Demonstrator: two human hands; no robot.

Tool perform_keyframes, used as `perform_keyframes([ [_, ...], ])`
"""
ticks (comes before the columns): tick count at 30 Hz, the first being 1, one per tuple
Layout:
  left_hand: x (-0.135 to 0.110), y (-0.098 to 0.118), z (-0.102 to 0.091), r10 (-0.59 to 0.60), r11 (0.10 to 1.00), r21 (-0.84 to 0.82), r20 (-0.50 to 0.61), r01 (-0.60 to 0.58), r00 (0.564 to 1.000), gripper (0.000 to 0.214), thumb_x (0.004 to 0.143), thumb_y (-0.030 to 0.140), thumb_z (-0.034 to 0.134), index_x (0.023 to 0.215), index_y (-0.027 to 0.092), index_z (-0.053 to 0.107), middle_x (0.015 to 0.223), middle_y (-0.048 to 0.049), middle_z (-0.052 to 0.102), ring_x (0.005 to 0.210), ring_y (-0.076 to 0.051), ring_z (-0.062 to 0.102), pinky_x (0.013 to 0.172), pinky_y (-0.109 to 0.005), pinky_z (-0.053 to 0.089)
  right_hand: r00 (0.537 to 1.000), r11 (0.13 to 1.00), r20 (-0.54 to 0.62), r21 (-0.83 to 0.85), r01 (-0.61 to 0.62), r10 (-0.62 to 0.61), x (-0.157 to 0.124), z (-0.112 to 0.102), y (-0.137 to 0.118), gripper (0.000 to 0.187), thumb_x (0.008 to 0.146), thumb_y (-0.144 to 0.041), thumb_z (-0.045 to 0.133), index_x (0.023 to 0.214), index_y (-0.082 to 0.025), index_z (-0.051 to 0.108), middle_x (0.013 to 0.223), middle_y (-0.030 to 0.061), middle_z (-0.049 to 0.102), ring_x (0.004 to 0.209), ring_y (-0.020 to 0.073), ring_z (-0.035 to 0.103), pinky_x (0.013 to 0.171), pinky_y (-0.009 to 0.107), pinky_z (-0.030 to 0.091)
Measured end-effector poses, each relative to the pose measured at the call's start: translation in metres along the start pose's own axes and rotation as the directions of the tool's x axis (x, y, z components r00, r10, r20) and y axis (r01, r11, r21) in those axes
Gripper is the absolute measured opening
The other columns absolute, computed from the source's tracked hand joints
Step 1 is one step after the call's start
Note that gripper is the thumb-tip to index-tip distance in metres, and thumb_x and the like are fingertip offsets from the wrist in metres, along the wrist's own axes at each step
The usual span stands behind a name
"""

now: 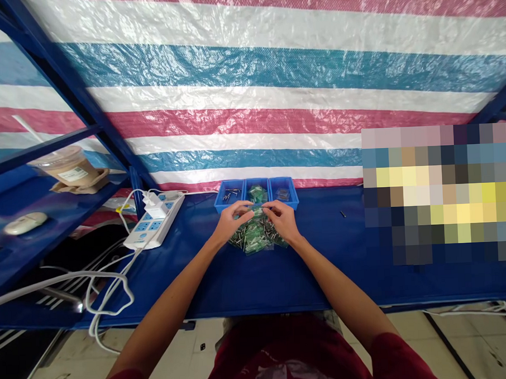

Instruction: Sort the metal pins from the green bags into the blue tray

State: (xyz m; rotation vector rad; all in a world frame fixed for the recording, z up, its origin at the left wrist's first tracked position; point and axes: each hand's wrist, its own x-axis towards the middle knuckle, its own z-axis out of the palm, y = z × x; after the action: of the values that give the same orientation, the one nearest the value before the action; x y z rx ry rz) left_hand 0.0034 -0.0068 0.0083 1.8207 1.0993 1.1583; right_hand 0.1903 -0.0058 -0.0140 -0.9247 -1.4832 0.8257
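Note:
My left hand [234, 218] and my right hand [281, 217] face each other over a pile in the middle of the blue table. Between their fingertips they pinch a small green, shiny piece [258, 210], which looks like a thin plastic packet. Below it lie more green, see-through pieces [255, 237], with metal screw-like pieces [237, 239] on both sides. Just behind the hands stands a blue three-part bin [220, 205]. Its left compartment holds a few metal pieces, the middle one green pieces, the right one small clear or grey pieces. My fingers partly cover the pile.
A white power strip [133, 239] with plugs and loose cables [110, 290] lies to the left. On the left shelf are a drink cup [73, 166] and a white mouse [26, 223]. One small dark piece [343, 213] lies right on the table [322, 237]. The far right is blurred out.

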Motion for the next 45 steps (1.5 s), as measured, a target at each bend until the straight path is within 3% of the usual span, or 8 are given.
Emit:
perform_keyframes([
  [5,0.0,-0.004,0.003,0.011,0.994,0.109,0.0,-0.011,1.0,0.039,0.08,0.049,0.063,0.061,0.015,0.063,0.06,-0.0033,0.065,0.057,-0.017,0.058,0.057,-0.027,0.046,0.998,0.993,0.018,-0.099,0.064,-0.063,-0.005,0.001,-0.009,0.028,0.091,-0.035,0.049,0.108,-0.022,0.067,0.088,0.0054,0.066,0.06,0.0138,0.058,0.059,0.028,0.051],
  [11,-0.002,0.004,0.001,-0.081,0.991,-0.105,0.046,0.086,0.996,0.035,0.077,0.048,0.066,0.065,0.016,0.062,0.055,0.0003,0.061,0.05,-0.016,0.058,0.052,-0.027,0.048,0.922,0.894,0.168,-0.235,0.38,-0.348,-0.006,0.001,-0.007,0.035,0.091,-0.018,0.041,0.115,-0.027,0.065,0.118,0.0096,0.057,0.092,0.0195,0.059,0.078,0.036,0.053],
  [19,-0.001,0.005,0.002,-0.114,0.975,-0.179,0.095,0.13,0.989,0.037,0.082,0.042,0.064,0.058,0.016,0.055,0.045,0.0024,0.053,0.042,-0.011,0.049,0.048,-0.024,0.042,0.88,0.833,0.169,-0.283,0.475,-0.444,-0.006,0.005,0.003,0.026,0.091,-0.017,0.046,0.108,-0.022,0.065,0.113,0.0107,0.058,0.081,0.0172,0.058,0.071,0.032,0.052],
  [24,0.001,-0.001,0.002,-0.128,0.967,-0.213,0.08,0.142,0.989,0.044,0.088,0.054,0.052,0.078,0.013,0.065,0.061,-0.0039,0.063,0.049,-0.014,0.055,0.045,-0.025,0.044,0.908,0.843,0.135,-0.34,0.417,-0.396,-0.005,0.001,-0.001,0.022,0.093,-0.022,0.046,0.098,-0.022,0.067,0.095,0.0085,0.063,0.089,0.0192,0.06,0.08,0.033,0.051],
  [29,0.0,0.001,0.0,0.149,0.988,0.033,-0.033,-0.148,0.988,0.052,0.09,0.058,0.046,0.118,0.018,0.062,0.114,-0.0128,0.066,0.099,-0.024,0.063,0.074,-0.032,0.053,0.932,0.855,0.125,-0.371,0.362,-0.34,-0.004,-0.002,-0.005,0.017,0.089,-0.023,0.049,0.091,-0.019,0.065,0.091,0.009,0.063,0.082,0.0188,0.059,0.075,0.031,0.05],
  [32,-0.003,0.006,0.003,0.26,0.938,0.237,0.004,-0.254,0.966,0.035,0.084,0.051,0.06,0.091,0.018,0.071,0.096,-0.0098,0.07,0.093,-0.023,0.063,0.087,-0.036,0.048,0.953,0.886,0.136,-0.352,0.301,-0.27,-0.004,-0.002,-0.007,0.017,0.088,-0.026,0.05,0.088,-0.02,0.065,0.086,0.0071,0.063,0.07,0.0161,0.057,0.069,0.029,0.05],
  [37,-0.006,0.009,0.01,0.176,0.969,0.194,-0.116,-0.151,0.978,0.038,0.085,0.047,0.059,0.062,0.017,0.062,0.063,-0.0025,0.061,0.059,-0.015,0.055,0.061,-0.027,0.046,0.988,0.968,0.093,-0.208,0.14,-0.122,-0.004,-0.001,-0.01,0.026,0.087,-0.037,0.054,0.104,-0.02,0.065,0.088,0.0062,0.067,0.075,0.0175,0.061,0.068,0.029,0.052],
  [45,-0.006,0.009,0.014,-0.027,0.996,-0.09,-0.149,0.013,0.988,0.027,0.076,0.043,0.065,0.08,0.017,0.061,0.068,-0.0003,0.062,0.058,-0.015,0.057,0.055,-0.026,0.048,0.985,0.987,0.164,-0.143,0.071,-0.047,-0.003,0.0,-0.006,0.027,0.088,-0.041,0.05,0.077,-0.019,0.062,0.074,0.0036,0.063,0.065,0.0158,0.058,0.062,0.027,0.049],
])
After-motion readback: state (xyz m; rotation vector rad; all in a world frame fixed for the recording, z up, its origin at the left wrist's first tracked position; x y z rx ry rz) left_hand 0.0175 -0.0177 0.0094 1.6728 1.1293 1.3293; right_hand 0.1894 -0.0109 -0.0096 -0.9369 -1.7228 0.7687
